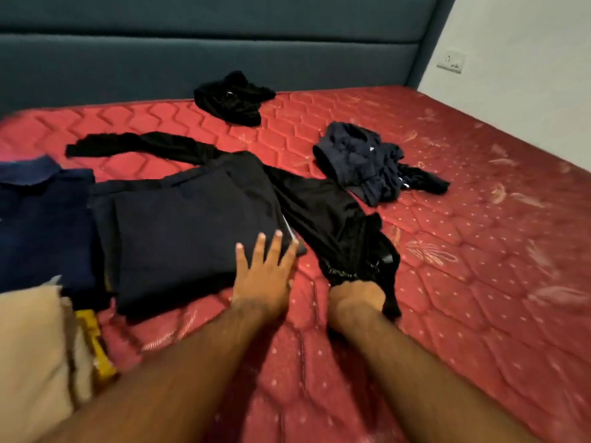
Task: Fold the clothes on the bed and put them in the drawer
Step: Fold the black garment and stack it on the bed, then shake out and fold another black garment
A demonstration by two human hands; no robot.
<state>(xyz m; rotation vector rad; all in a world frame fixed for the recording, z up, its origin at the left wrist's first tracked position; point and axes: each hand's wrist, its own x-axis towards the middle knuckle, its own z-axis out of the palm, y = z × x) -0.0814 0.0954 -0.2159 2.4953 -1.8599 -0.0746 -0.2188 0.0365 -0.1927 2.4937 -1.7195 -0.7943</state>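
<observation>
Forearms: two bare arms reach in from the bottom edge, over a red quilted mattress [479, 251].
Left hand [262, 276]: fingers straight and spread, resting on the near corner of a folded dark garment [185, 225].
Right hand [356, 295]: curled tight round the bunched end of a long black garment [319, 199] — its far end trails away toward the headboard, partly under the folded piece.
Risk: pulling the black garment could drag the folded one askew, since the two overlap; the flat left hand looks placed to pin it, though a light press may not hold.
Second risk: a one-handed, bunched grip may bring the cloth up twisted, hard to lay flat.
Waiting: a crumpled black heap [233, 97] near the headboard [192, 59] and a navy heap [367, 161] to the right, both unfolded.
Left edge: a navy collared shirt [41, 212], beige cloth [32, 346] and something yellow [96, 346] — blurred.
Drawer: not in view.
</observation>
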